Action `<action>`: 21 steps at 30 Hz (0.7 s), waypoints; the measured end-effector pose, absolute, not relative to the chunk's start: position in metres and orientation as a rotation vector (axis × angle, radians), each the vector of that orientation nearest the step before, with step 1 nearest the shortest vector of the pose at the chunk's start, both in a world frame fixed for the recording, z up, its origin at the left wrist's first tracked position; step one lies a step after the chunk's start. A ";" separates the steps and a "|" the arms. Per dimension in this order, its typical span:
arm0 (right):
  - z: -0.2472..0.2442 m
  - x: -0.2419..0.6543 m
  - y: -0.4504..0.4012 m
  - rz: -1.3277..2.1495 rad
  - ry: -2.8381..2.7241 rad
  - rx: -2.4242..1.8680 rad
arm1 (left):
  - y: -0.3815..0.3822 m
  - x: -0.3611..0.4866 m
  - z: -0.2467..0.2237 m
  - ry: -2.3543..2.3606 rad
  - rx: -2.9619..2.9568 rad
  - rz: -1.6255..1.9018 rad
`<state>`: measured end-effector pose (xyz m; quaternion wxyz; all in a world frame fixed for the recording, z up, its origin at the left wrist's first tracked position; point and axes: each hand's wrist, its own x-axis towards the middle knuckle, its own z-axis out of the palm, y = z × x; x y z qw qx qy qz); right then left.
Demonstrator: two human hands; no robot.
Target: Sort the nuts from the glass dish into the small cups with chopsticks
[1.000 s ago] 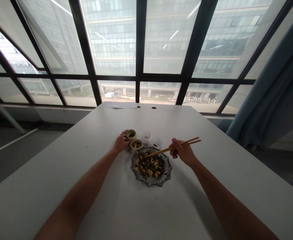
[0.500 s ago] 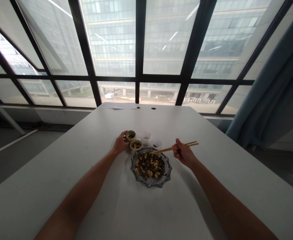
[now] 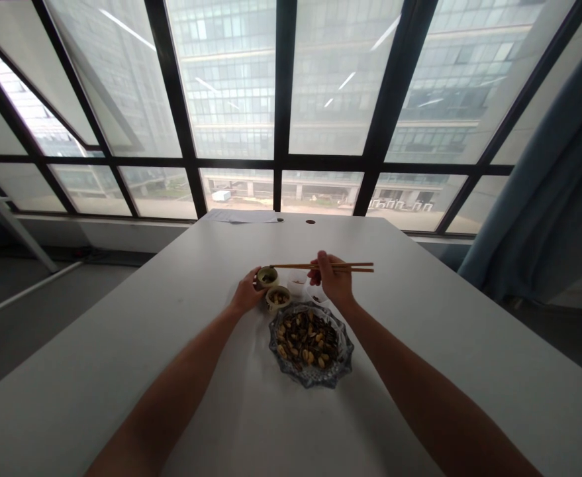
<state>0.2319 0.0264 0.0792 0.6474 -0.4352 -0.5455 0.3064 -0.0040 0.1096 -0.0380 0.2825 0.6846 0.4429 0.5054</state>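
Note:
My right hand (image 3: 335, 278) grips a pair of wooden chopsticks (image 3: 295, 266), held nearly level. Their tips are above a small green cup (image 3: 267, 283); a tiny dark thing at the tips is too small to name. Around that cup's left side curl the fingers of my left hand (image 3: 245, 293). A second small cup (image 3: 278, 307), holding pale and dark pieces, stands just in front. Nearer to me is a scalloped glass bowl (image 3: 343, 371) of peanuts and dark seeds (image 3: 306, 336). Two clear plastic tubs stand beside the cups, one (image 3: 297, 286) in view, the other (image 3: 324, 299) partly behind my right hand.
Everything stands on a white table (image 3: 211, 397). White paper sheets (image 3: 241, 216) lie at its far edge, near two dark round spots. Windows rise beyond the table, and a blue curtain (image 3: 533, 179) hangs at the right.
My right hand has moved left and away from me, carrying the chopstick tips from the glass bowl to above the green cup. My left hand stays at that cup. The view has shifted slightly.

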 end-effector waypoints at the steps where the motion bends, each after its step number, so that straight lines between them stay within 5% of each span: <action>1: 0.076 0.227 0.033 0.710 -1.311 -1.000 | 0.109 -0.004 -0.037 1.185 1.840 1.357; 15: 0.066 0.234 0.047 0.676 -1.707 -1.052 | 0.111 -0.001 -0.039 1.183 1.832 1.362; 21: 0.074 0.225 0.035 0.359 -1.976 -0.988 | 0.107 -0.001 -0.035 1.188 1.854 1.344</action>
